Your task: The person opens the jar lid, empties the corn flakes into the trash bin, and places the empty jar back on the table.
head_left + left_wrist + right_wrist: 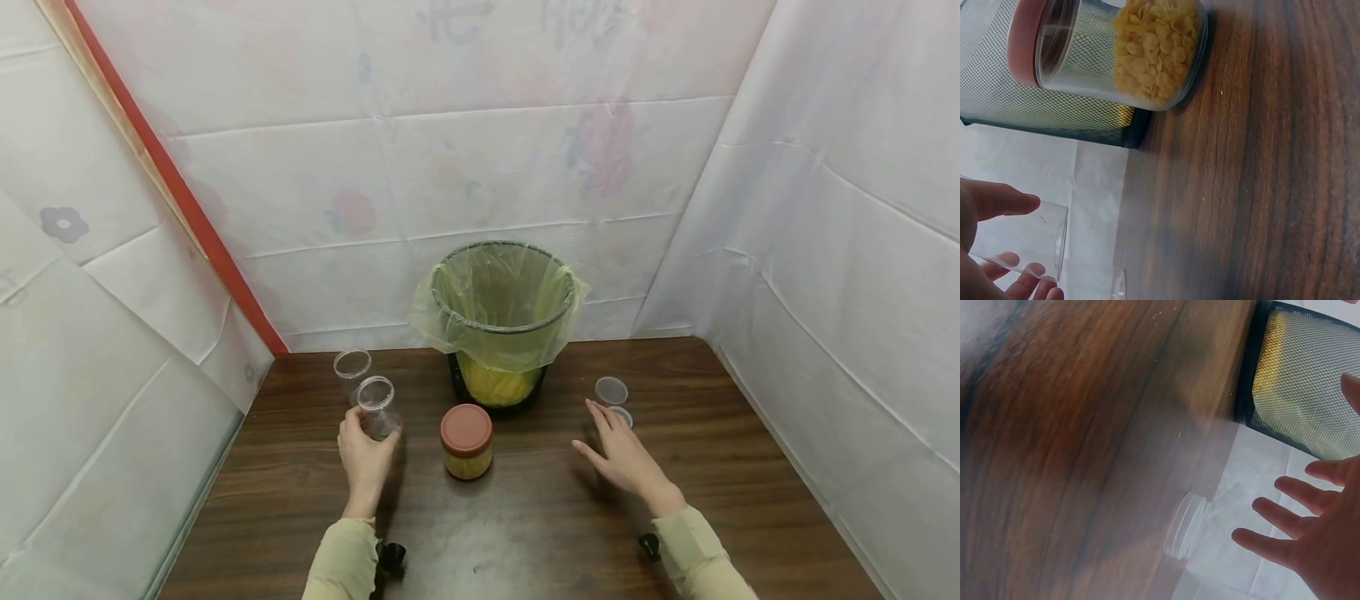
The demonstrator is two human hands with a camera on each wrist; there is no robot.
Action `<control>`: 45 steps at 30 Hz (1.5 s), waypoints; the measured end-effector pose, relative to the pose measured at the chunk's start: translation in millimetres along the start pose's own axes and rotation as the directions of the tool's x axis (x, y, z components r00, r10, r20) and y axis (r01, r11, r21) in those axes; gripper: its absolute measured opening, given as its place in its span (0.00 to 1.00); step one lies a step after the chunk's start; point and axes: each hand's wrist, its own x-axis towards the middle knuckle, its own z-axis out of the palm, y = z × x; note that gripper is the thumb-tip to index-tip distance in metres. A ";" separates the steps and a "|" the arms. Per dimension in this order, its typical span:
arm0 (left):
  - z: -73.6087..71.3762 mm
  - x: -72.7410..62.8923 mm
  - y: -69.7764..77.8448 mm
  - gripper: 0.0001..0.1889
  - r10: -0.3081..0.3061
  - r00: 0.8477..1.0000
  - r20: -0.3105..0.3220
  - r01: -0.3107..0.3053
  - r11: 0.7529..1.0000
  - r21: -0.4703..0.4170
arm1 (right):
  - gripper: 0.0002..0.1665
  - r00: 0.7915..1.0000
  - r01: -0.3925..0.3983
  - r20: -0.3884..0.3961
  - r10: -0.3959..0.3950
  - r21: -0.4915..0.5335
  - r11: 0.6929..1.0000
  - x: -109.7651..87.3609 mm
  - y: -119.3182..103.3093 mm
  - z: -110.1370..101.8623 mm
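Note:
My left hand (pixel 365 454) holds a clear plastic jar (pixel 377 396) with no lid on, thumb on one side and fingers on the other. In the left wrist view the same jar (pixel 1054 240) looks see-through and bare inside. Behind it stands a second clear jar (pixel 352 364), also lidless. Over on the right, my right hand (pixel 626 458) is spread with nothing in it, its fingertips near two clear round lids. One lid (pixel 611 390) shows whole in the head view; the nearer lid (pixel 622 416) is partly hidden by the fingers.
Between the hands stands a jar of yellow flakes (pixel 467 442) with a reddish-brown lid. Behind it is a mesh bin (pixel 498 392) lined with a yellow bag. White sheeting (pixel 480 183) walls the brown wooden table (pixel 517 533) at the back and both sides.

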 end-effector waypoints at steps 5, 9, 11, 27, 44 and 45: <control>0.2 3.2 -2.1 0.33 -0.011 1.000 -0.004 0.011 1.000 0.012 | 0.47 1.000 -0.012 -0.004 0.012 0.013 1.000 -4.2 5.3 -1.6; 0.4 7.3 -5.3 0.33 -0.018 1.000 -0.009 0.019 1.000 0.015 | 0.46 1.000 -0.006 -0.017 0.006 0.003 1.000 -6.1 10.6 -0.7; 0.8 9.9 -7.9 0.33 -0.023 1.000 -0.010 0.024 1.000 0.014 | 0.46 1.000 -0.008 -0.019 0.008 -0.001 1.000 -7.1 12.8 -0.9; -1.5 29.3 -25.9 0.32 -0.034 0.999 -0.031 0.036 0.998 0.060 | 0.45 0.998 -0.056 -0.017 0.057 0.026 0.998 -16.2 19.2 -6.9; -4.7 39.9 -35.0 0.31 -0.072 0.997 -0.026 0.075 0.986 0.150 | 0.46 0.994 -0.105 -0.009 0.105 0.024 0.994 -23.2 27.8 -10.0; -4.6 40.5 -35.7 0.31 -0.076 0.997 -0.027 0.079 0.986 0.148 | 0.46 0.994 -0.107 -0.007 0.108 0.024 0.994 -23.6 28.0 -10.4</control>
